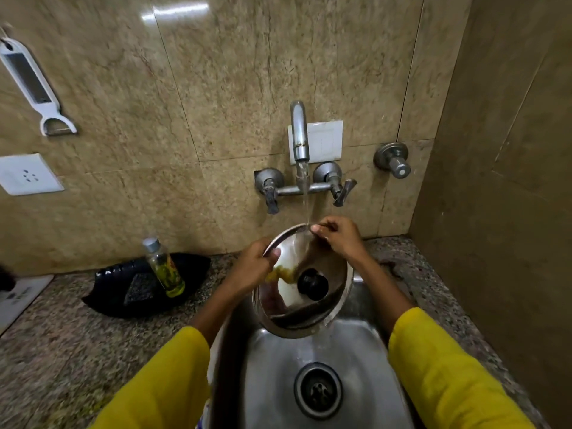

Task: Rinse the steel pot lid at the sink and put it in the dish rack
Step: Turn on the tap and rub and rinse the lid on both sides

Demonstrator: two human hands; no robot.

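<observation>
The steel pot lid (309, 311) with its black knob (312, 283) is held tilted over the steel sink (272, 382), knob side facing me. My left hand (257, 267) grips its left rim. My right hand (339, 235) pinches the top rim, right where the water stream from the tap (299, 134) lands. Water runs off the lid's lower right edge into the basin. A yellowish smear shows on the lid next to my left thumb. No dish rack is in view.
A small bottle of yellow-green liquid (164, 267) stands in a black tray (148, 283) on the granite counter left of the sink. A white peeler (34, 85) and a wall socket (28, 174) are on the left wall. A side wall closes the right.
</observation>
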